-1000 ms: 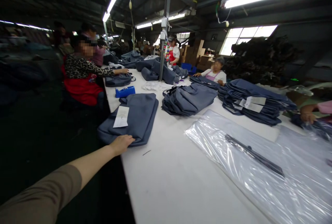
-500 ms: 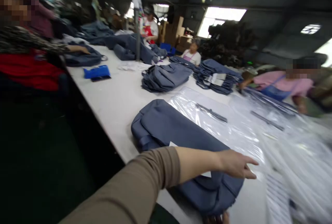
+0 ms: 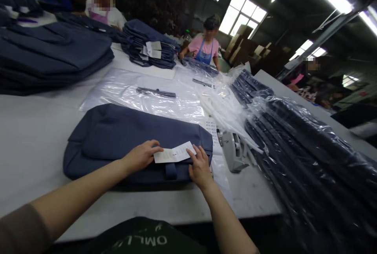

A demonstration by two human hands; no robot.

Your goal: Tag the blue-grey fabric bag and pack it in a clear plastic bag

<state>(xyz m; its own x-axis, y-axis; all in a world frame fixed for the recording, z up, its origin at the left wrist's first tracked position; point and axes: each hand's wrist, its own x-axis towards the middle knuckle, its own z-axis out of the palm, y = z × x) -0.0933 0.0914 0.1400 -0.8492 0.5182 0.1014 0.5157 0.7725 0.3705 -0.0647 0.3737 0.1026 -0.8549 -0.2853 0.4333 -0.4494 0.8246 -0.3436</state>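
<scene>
The bag (image 3: 123, 140) under both hands is plain dark navy blue, with a white paper tag (image 3: 174, 154) bearing faint dark print. The desk (image 3: 29, 128) is white. At twelve o'clock from the bag lies a clear, glossy plastic sleeve (image 3: 147, 101) with a black strip (image 3: 156, 92) on it. The stack of bags (image 3: 47, 55) at ten o'clock is the same navy. At three o'clock a grey tape dispenser (image 3: 232, 152), then dark navy bags in shiny clear wrap (image 3: 309, 156). The left sleeve (image 3: 17, 232) is brown.

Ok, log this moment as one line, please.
left hand: fingers on paper tag | right hand: on tag's other end | tag: lying on blue bag | bag: flat on table
</scene>
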